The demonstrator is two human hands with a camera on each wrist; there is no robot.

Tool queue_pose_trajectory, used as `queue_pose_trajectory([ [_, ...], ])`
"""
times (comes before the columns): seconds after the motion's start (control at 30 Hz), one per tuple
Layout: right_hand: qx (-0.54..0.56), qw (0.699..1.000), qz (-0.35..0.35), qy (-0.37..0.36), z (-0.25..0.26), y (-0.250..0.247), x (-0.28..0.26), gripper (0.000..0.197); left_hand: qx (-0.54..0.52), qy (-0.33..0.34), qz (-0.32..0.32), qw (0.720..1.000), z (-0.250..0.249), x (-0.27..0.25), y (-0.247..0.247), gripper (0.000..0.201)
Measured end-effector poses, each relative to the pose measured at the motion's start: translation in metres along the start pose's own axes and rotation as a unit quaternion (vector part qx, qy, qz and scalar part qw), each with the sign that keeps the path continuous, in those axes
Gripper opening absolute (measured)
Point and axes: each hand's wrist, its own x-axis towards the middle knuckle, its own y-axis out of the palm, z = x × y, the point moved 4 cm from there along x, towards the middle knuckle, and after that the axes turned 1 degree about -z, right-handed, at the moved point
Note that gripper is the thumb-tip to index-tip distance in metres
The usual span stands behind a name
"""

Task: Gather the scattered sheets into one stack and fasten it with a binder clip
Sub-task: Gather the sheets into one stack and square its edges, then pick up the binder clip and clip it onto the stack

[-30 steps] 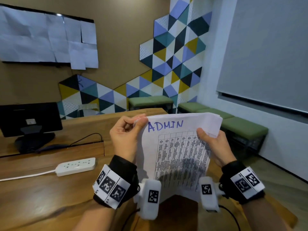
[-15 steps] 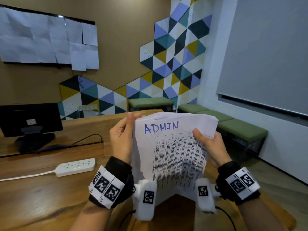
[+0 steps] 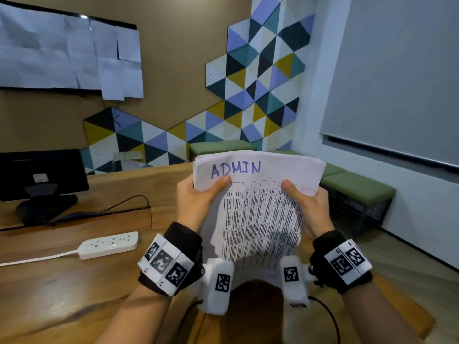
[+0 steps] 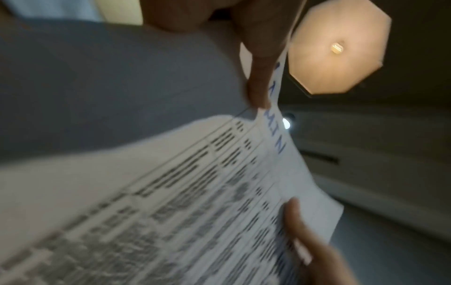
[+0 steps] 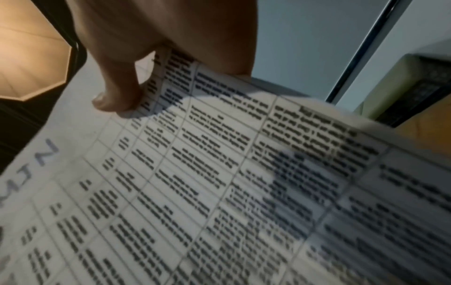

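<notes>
Sheets (image 3: 258, 214) stand upright in a single stack above the wooden bench (image 3: 62, 281), held between both hands with their lower edge down near the wrists. The top page carries "ADMIN" in blue handwriting over a printed table. The left hand (image 3: 196, 202) grips the stack's left edge, thumb pressed on the front just under the "A", the fingers hidden behind the paper. The right hand (image 3: 308, 207) grips the right edge likewise, thumb flat on the table's upper rows. At the top the edges of the pages are slightly fanned and uneven. In the left wrist view the thumb (image 4: 261, 77) pinches the page by the blue letters. On the bench to the left lie a white power strip (image 3: 109, 244) and a dark monitor (image 3: 42, 175).
</notes>
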Motion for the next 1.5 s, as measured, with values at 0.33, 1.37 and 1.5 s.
queue_pose_trajectory([
  [0.33,-0.068,0.985,0.074,0.137,-0.040,-0.007,-0.023,0.123,0.027,-0.045,0.059,0.997,0.028,0.007,-0.011,0.029],
  [1.37,-0.570,0.704,-0.118,0.408,-0.093,-0.198,-0.047,0.043,0.036,-0.046,0.104,0.993,0.036,0.013,-0.016,0.026],
  [1.5,-0.579,0.700,-0.150,0.391,-0.098,-0.204,-0.047,0.026,0.034,-0.047,0.097,0.994,0.037,0.013,-0.017,0.025],
])
